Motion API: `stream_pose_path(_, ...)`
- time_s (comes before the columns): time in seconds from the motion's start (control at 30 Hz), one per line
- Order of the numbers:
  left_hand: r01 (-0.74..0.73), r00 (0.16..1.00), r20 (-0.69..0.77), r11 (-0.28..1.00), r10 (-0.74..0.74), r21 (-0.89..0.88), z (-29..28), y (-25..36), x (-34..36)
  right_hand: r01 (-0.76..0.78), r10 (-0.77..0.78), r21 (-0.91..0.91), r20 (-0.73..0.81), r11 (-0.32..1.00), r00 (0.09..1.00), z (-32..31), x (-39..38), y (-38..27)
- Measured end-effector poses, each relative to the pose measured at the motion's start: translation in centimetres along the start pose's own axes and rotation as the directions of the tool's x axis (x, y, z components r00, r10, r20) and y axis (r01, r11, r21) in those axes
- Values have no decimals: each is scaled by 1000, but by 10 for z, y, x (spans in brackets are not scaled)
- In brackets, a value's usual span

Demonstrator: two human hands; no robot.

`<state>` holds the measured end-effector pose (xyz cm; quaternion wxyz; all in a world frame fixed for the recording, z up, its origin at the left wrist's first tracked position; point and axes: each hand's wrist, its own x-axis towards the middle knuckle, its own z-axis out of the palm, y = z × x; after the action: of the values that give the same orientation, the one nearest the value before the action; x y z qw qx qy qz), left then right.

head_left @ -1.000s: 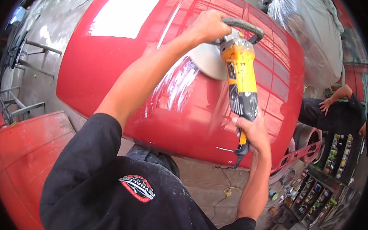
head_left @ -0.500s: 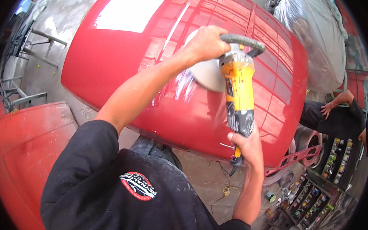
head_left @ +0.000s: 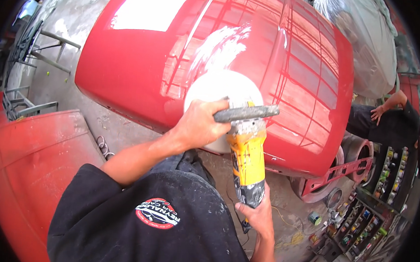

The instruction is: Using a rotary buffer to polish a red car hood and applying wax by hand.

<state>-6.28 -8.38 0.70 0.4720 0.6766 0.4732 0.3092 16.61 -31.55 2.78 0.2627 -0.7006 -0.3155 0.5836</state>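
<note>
A yellow and black polisher (head_left: 249, 157) lies across my front, its round white pad (head_left: 212, 91) against the near part of a glossy red car hood (head_left: 132, 70). My left hand (head_left: 203, 121) is wrapped round the left end of the grey loop handle at the polisher's head. Around the black rear grip closes my right hand (head_left: 258, 212), partly hidden behind the tool. Beyond the pad, white streaks of compound (head_left: 224, 46) show on the paint. The pad covers part of the hood's near edge.
Another red panel (head_left: 37, 164) is at the left, with metal stands (head_left: 58, 44) behind it. A person (head_left: 384, 116) in dark clothes is at the right, beside shelves of small bottles and cans (head_left: 362, 224). A yellow cord (head_left: 294, 237) lies on the floor. Plastic sheeting (head_left: 362, 44) covers something at the far right.
Both hands have drawn the polisher nearer to me and a little left, from the hood's middle to its near edge. White streaks on the paint are now uncovered.
</note>
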Motion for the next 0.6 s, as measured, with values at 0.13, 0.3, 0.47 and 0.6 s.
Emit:
stream_pose_path(0.13, 23, 999, 28, 999, -22, -26, 1, 1, -29, -49, 48, 30, 31, 998, 998, 0, -22, 8)
stream_pose_path(0.3, 28, 998, 48, 999, -27, -32, 2, 11, -17, -43, 42, 24, 36, 999, 998, -6, -25, -5)
stream_pose_path(0.47, 21, 999, 43, 1000, -21, -16, 1, 20, 33, 45, -46, 54, 5, 998, 999, -17, 9, -23)
stream_pose_path(0.6, 19, 1000, 17, 999, -20, 25, 1, 9, 89, 82, -78, 99, -38, 992, 996, -26, 50, -50)
